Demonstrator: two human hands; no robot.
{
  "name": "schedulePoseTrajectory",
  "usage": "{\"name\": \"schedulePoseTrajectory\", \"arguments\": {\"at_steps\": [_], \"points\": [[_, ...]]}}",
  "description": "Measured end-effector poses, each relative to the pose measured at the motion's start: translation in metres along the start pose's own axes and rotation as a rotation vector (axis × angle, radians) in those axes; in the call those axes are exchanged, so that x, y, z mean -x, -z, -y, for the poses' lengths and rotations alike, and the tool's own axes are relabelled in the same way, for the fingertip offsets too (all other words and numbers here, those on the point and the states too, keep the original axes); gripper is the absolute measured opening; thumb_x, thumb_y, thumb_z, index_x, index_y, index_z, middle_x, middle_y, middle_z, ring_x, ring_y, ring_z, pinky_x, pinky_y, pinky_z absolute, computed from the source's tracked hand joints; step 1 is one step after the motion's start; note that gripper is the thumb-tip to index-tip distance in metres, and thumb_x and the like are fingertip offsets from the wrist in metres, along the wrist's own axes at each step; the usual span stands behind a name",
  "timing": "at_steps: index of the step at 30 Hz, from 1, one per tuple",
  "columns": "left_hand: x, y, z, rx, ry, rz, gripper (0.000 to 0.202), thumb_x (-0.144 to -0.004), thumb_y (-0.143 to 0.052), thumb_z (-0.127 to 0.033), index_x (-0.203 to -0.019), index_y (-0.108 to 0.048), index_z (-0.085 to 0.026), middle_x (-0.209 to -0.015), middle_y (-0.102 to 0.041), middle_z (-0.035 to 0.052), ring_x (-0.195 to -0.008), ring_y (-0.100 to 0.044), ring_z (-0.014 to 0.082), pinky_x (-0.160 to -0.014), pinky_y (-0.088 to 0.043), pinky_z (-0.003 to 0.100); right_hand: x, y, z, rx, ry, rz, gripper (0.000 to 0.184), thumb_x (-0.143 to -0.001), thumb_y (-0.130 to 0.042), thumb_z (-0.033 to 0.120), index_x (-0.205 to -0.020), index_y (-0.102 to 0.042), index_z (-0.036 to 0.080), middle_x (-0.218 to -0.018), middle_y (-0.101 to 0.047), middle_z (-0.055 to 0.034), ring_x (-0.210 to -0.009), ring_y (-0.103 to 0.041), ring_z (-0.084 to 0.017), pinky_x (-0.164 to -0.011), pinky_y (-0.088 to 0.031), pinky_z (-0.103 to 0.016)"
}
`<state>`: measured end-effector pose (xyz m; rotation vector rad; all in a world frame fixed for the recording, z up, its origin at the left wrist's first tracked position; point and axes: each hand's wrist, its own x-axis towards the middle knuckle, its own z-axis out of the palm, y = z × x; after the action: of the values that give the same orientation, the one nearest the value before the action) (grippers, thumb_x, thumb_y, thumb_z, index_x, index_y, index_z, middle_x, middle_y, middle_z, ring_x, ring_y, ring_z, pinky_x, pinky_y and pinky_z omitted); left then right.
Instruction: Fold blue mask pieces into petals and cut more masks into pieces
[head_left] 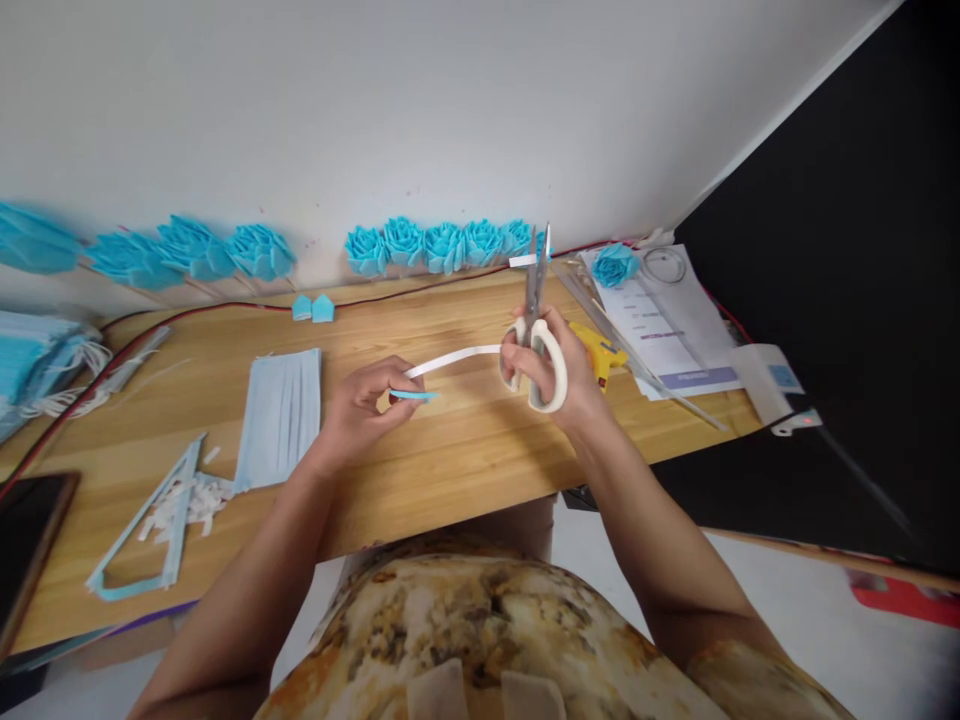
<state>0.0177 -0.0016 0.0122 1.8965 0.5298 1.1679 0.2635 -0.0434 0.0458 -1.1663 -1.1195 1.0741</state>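
Observation:
My left hand (379,400) is closed in a pinch on a small blue piece (412,395), seen nearly edge-on. A narrow white strip (454,356) runs from the same fingers across to my right hand. My right hand (559,350) grips a pair of scissors (536,290) with cream handles, its fingers through the loops. The blades point up towards the wall and stand slightly apart. A short white piece (523,261) shows beside the blades; whether it touches them I cannot tell. The strip's right end is hidden behind the handles and fingers.
Blue flowers (444,246) line the wall. A pleated face mask (281,415), cut mask edging (180,520) and white scraps (199,500) lie left, near stacked masks (37,360). Two blue pieces (322,308) lie behind. At right are a yellow glue gun (600,350) and papers (675,330).

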Motion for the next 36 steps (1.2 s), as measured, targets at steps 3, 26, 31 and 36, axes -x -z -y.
{"name": "schedulePoseTrajectory", "arguments": {"at_steps": [3, 26, 31, 36], "points": [[0.001, 0.001, 0.004, -0.015, 0.033, -0.047, 0.008, -0.087, -0.072, -0.021, -0.079, -0.071, -0.021, -0.079, -0.069, 0.005, -0.071, -0.061, 0.0155, -0.065, -0.046, 0.029, -0.001, 0.002, -0.006, -0.104, -0.003, 0.025, 0.041, -0.084, -0.074, 0.046, -0.113, -0.055, 0.024, -0.08, -0.057, 0.0045, -0.063, -0.052, -0.009, -0.06, -0.043, -0.024], [-0.001, 0.0, -0.003, 0.099, 0.075, -0.124, 0.009, -0.084, -0.077, -0.024, -0.078, -0.073, -0.02, -0.08, -0.071, 0.0055, -0.077, -0.065, 0.0163, -0.073, -0.051, 0.03, 0.041, -0.014, -0.015, -0.868, -0.551, 0.523, 0.059, -0.096, -0.037, 0.072, -0.106, -0.063, 0.019, -0.063, -0.057, 0.0019, -0.047, -0.043, -0.01, -0.043, -0.042, -0.022], [-0.002, 0.0, -0.002, 0.113, 0.044, -0.101, 0.008, -0.084, -0.077, -0.021, -0.078, -0.072, -0.019, -0.079, -0.071, 0.0058, -0.077, -0.065, 0.0164, -0.073, -0.052, 0.03, 0.039, -0.016, -0.016, -0.918, -0.563, 0.496, 0.057, -0.097, -0.037, 0.07, -0.107, -0.063, 0.02, -0.059, -0.053, 0.0047, -0.042, -0.038, -0.009, -0.039, -0.04, -0.02], [-0.001, 0.0, -0.001, 0.103, 0.072, -0.104, 0.009, -0.084, -0.078, -0.024, -0.078, -0.073, -0.02, -0.08, -0.071, 0.0056, -0.076, -0.065, 0.0164, -0.072, -0.051, 0.03, 0.041, -0.014, -0.019, -0.88, -0.562, 0.49, 0.055, -0.096, -0.042, 0.07, -0.103, -0.064, 0.019, -0.054, -0.047, 0.0077, -0.037, -0.033, -0.007, -0.037, -0.038, -0.019]]}}
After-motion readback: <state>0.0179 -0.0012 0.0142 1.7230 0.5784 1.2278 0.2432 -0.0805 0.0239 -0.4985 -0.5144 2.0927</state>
